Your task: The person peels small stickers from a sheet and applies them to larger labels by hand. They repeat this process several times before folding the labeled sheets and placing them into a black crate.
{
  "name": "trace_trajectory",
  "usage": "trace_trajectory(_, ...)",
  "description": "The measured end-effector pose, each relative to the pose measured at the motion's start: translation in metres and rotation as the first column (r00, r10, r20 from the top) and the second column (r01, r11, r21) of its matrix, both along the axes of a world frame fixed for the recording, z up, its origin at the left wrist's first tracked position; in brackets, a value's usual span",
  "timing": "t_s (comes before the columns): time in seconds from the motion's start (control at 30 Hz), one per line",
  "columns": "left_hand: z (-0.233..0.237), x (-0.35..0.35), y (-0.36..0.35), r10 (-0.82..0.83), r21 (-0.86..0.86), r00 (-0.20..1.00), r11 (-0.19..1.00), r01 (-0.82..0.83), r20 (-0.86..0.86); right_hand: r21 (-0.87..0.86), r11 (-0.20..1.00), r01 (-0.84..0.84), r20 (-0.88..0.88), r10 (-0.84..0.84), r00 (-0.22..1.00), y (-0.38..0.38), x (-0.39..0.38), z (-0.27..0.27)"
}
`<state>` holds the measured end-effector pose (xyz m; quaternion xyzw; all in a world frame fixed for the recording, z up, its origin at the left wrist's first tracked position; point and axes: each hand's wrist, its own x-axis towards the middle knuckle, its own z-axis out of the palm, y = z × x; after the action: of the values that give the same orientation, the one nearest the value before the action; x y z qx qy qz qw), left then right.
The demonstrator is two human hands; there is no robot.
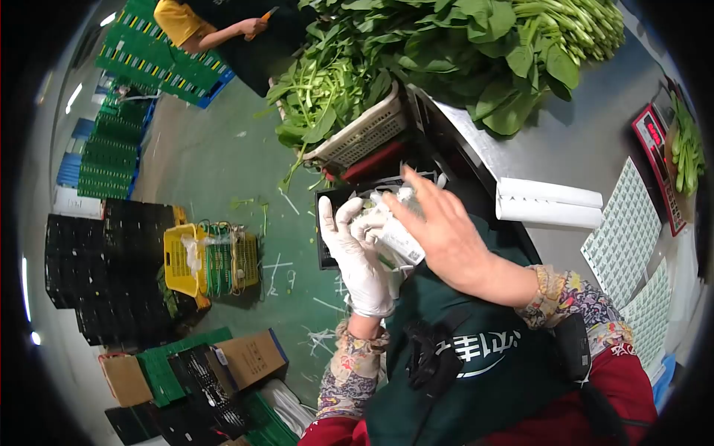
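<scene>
My left hand (358,256), in a white glove, is curled round a clear plastic package with a white printed label (401,241). My bare right hand (446,230) lies over the package's right side, fingers stretched out and slightly blurred. Some green shows through the plastic; the rest of the contents is hidden by my hands. Both hands are above a black crate (326,258). Leafy greens (461,44) are heaped on the metal table (547,160) beyond, and more greens fill a beige basket (361,137).
A red scale (658,160) holds a bundle of greens at the right, near label sheets (623,227) and white rolls (549,202). A yellow basket (186,260), stacked black crates (111,260) and cartons (249,357) stand left. Another person's hand (254,27) holds an orange-handled tool.
</scene>
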<state>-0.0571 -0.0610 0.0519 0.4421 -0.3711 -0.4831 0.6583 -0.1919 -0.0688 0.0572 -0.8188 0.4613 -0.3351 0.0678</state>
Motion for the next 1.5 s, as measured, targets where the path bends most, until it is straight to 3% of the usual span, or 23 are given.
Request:
trace_trajectory(0.03, -0.007, 0.01, 0.002, -0.065, -0.059, 0.995, 0.996, 0.06, -0.071, 0.01, 1.0, 0.001, -0.012, -0.001, 1.0, -0.004, 0.0, 0.003)
trace_trajectory(0.1, -0.023, 0.05, 0.015, -0.236, 0.105, 0.827, 0.972, 0.212, 0.51, 0.015, 1.0, 0.003, 0.038, -0.003, 0.999, -0.011, 0.002, 0.004)
trace_trajectory(0.13, -0.024, 0.056, 0.024, -0.292, 0.335, 0.897, 0.925, 0.176, 0.333, 0.0, 1.0, -0.002, -0.02, 0.002, 1.0, -0.014, 0.001, 0.003)
trace_trajectory(0.23, -0.018, 0.07, 0.039, -0.319, 0.444, 0.907, 0.879, 0.175, 0.275, 0.177, 0.982, 0.067, -0.099, -0.05, 0.994, -0.017, -0.011, -0.017)
trace_trajectory(0.3, -0.014, 0.065, 0.04, -0.233, 0.453, 0.943, 0.885, 0.106, 0.236, 0.334, 0.942, 0.0, 0.139, -0.05, 0.989, -0.023, -0.022, -0.042)
trace_trajectory(0.37, -0.025, 0.066, 0.04, -0.187, 0.433, 0.951, 0.899, 0.064, 0.247, 0.631, 0.717, -0.298, 0.498, -0.079, 0.864, -0.024, -0.019, -0.006)
trace_trajectory(0.4, -0.03, 0.066, 0.038, -0.203, 0.364, 0.926, 0.928, 0.079, 0.318, 0.622, 0.643, -0.447, 0.62, -0.055, 0.783, -0.02, -0.014, -0.004)
trace_trajectory(0.43, -0.035, 0.064, 0.036, -0.185, 0.366, 0.953, 0.926, 0.089, 0.238, 0.584, 0.567, -0.581, 0.728, -0.049, 0.684, -0.016, -0.009, -0.001)
trace_trajectory(0.5, -0.023, 0.054, 0.033, -0.21, 0.379, 0.953, 0.918, 0.115, 0.218, 0.596, 0.468, -0.652, 0.755, -0.052, 0.653, -0.009, 0.002, 0.009)
trace_trajectory(0.6, -0.02, 0.047, 0.032, -0.228, 0.367, 0.946, 0.921, 0.132, 0.232, 0.569, 0.56, -0.603, 0.725, 0.006, 0.689, -0.01, 0.013, -0.002)
trace_trajectory(0.7, -0.02, 0.046, 0.033, -0.211, 0.311, 0.94, 0.942, 0.122, 0.269, 0.49, 0.768, -0.413, 0.512, 0.13, 0.849, -0.01, 0.014, -0.001)
trace_trajectory(0.83, -0.015, 0.048, 0.032, -0.181, 0.258, 0.945, 0.96, 0.11, 0.273, 0.446, 0.854, -0.269, 0.527, -0.007, 0.85, -0.006, 0.017, -0.004)
trace_trajectory(0.9, -0.018, 0.055, 0.035, -0.18, 0.223, 0.947, 0.967, 0.122, 0.265, 0.441, 0.819, -0.367, 0.681, -0.038, 0.732, -0.007, 0.025, -0.005)
trace_trajectory(0.97, -0.031, 0.059, 0.035, -0.031, 0.024, 0.906, 0.999, 0.022, 0.422, 0.339, 0.832, -0.439, 0.791, 0.001, 0.612, -0.019, 0.034, -0.012)
trace_trajectory(1.1, -0.042, 0.062, 0.039, 0.089, 0.073, 0.649, 0.973, -0.218, 0.755, 0.048, 0.882, -0.469, 0.801, 0.246, 0.546, -0.042, 0.057, 0.034)
trace_trajectory(1.13, -0.047, 0.068, 0.038, 0.075, 0.177, 0.629, 0.928, -0.327, 0.773, 0.018, 0.888, -0.46, 0.774, 0.279, 0.569, -0.042, 0.061, 0.045)
trace_trajectory(1.17, -0.067, 0.08, 0.035, 0.162, 0.186, 0.827, 0.934, -0.304, 0.538, -0.01, 0.891, -0.454, 0.745, 0.31, 0.591, -0.04, 0.064, 0.055)
trace_trajectory(1.27, -0.055, 0.098, 0.028, 0.204, 0.062, 0.607, 0.92, -0.388, 0.768, -0.014, 0.86, -0.51, 0.74, 0.352, 0.573, -0.04, 0.066, 0.071)
trace_trajectory(1.33, -0.076, 0.124, 0.028, 0.184, 0.139, 0.631, 0.894, -0.426, 0.753, -0.012, 0.834, -0.552, 0.765, 0.363, 0.532, -0.045, 0.062, 0.077)
trace_trajectory(1.37, -0.089, 0.137, 0.028, 0.187, 0.15, 0.639, 0.888, -0.434, 0.746, -0.134, 0.859, -0.495, 0.738, 0.42, 0.528, -0.052, 0.063, 0.077)
trace_trajectory(1.43, -0.102, 0.157, 0.029, 0.214, 0.181, 0.661, 0.861, -0.475, 0.719, -0.072, 0.854, -0.515, 0.834, 0.334, 0.439, -0.054, 0.056, 0.096)
trace_trajectory(1.47, -0.105, 0.167, 0.031, 0.215, 0.192, 0.651, 0.848, -0.494, 0.728, -0.117, 0.829, -0.547, 0.884, 0.338, 0.324, -0.057, 0.052, 0.108)
trace_trajectory(1.5, -0.109, 0.178, 0.033, 0.214, 0.206, 0.644, 0.834, -0.512, 0.734, -0.198, 0.842, -0.503, 0.857, 0.397, 0.328, -0.071, 0.043, 0.111)
